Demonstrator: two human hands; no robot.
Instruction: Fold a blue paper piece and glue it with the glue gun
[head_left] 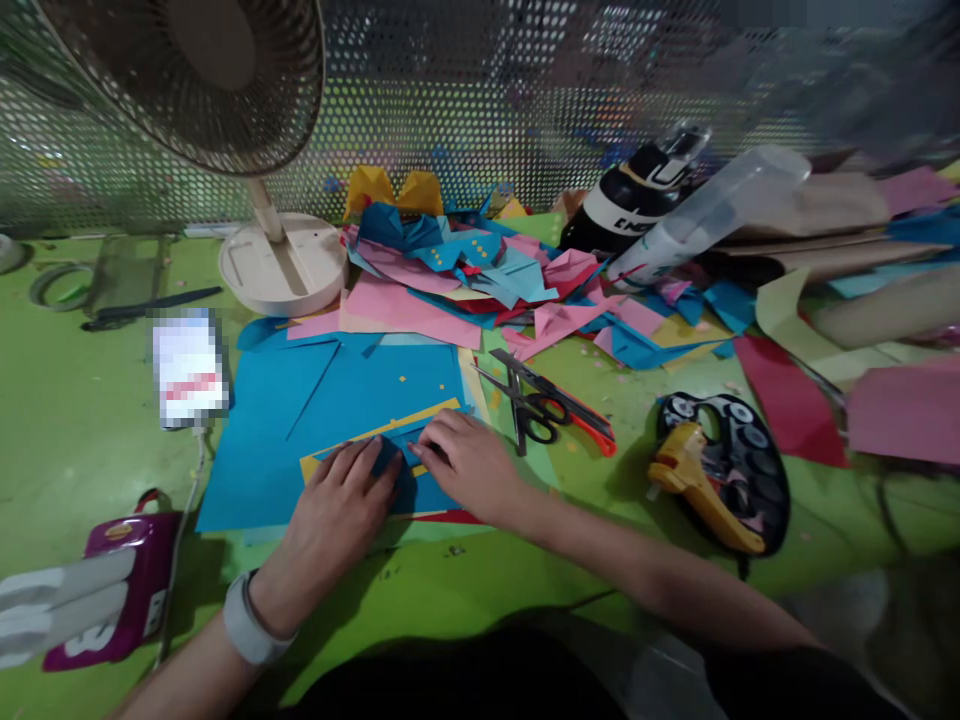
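A small piece of blue folded paper [397,452] is lying on a yellow paper sheet [352,445], near the front edge of the green table [67,420], and both hands are pressing down on it. The left hand [330,520] is lying flat with its fingers spread over the piece's left part, palm down, gripping nothing. The right hand [469,465] is resting on its right part, fingertips [427,445] pinching or pressing a crease at the top edge; whether they are closing around the paper or only pushing on it cannot be told. The piece is sitting between the two hands, under their fingertips.

Beneath the yellow sheet a large blue paper sheet [300,410] is spreading to the left and farther back. Just right of the right hand, black-handled scissors [525,400] are lying beside a red-and-black utility knife [581,415]. Farther right, a yellow tape dispenser [701,485] is resting on a black round tray [757,470]. Behind, a heap of pink, blue and yellow paper scraps [487,275] is covering the table, and a white desk fan [277,260] is standing at the far left.
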